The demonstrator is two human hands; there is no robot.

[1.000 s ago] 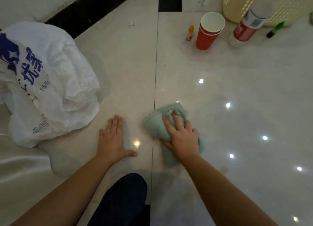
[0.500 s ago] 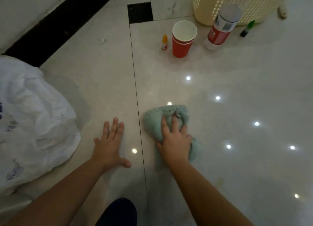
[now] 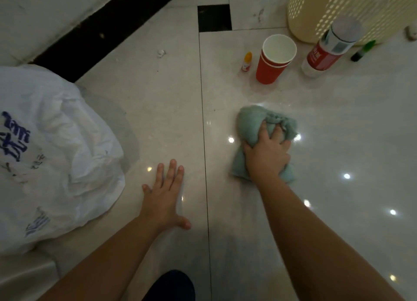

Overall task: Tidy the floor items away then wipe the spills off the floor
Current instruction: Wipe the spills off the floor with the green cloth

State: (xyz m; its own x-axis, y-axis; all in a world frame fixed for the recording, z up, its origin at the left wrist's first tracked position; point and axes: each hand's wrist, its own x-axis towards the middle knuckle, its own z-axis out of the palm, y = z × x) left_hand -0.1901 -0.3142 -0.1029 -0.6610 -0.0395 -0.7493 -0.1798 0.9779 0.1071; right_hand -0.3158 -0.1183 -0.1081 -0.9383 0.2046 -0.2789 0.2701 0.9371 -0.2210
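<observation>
The right hand grips the bunched green cloth against the floor, right of the tile seam; the left hand lies spread flat. Wiping works best unbunched, in overlapping strokes, short of the 2 stacked cups.

The right hand covers the middle of the cloth, so the floor beneath cannot be seen. The bag runs off the left edge, its blue print blurred and unreadable. Beyond the fingertips, the basket is cut by the top edge, and the bottle label is too blurred to read.
</observation>
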